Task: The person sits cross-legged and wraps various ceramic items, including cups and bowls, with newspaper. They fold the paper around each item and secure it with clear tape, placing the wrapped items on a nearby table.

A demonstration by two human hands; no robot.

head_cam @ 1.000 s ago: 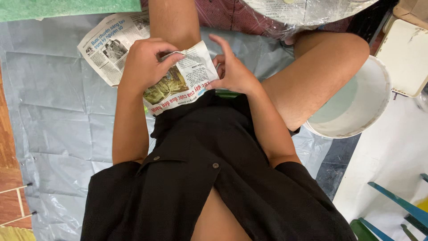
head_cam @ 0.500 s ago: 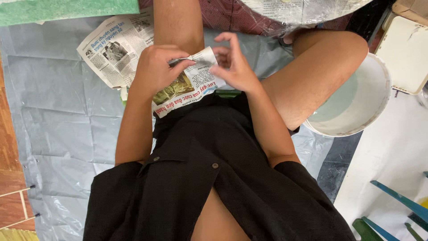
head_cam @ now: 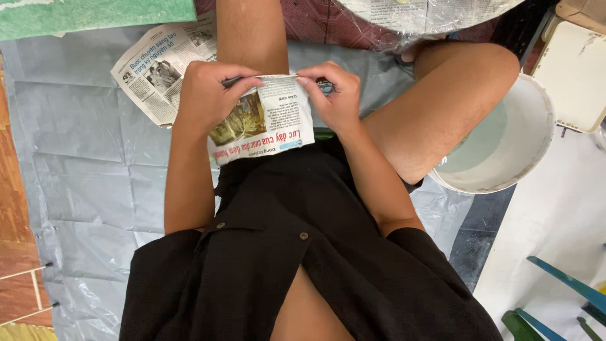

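Observation:
A folded piece of newspaper [head_cam: 265,123] with a colour photo and red print hangs over my lap. My left hand [head_cam: 208,95] pinches its top left edge between thumb and fingers. My right hand [head_cam: 334,95] pinches the top right edge, so the upper edge is stretched flat between both hands. A thin dark object peeks out along that edge by my right fingers; what it is I cannot tell. I sit on the floor in black clothes, knees bent apart.
Another newspaper sheet [head_cam: 154,66] lies on the grey plastic tarp [head_cam: 76,164] to the left. A white bucket [head_cam: 505,145] with pale liquid stands by my right knee. A cream board [head_cam: 574,76] is at top right. Wooden floor [head_cam: 16,252] shows at left.
My right hand slid from the middle of the folded newspaper out to its top right corner, and both hands now hold the upper edge taut. The paper hangs flatter than before.

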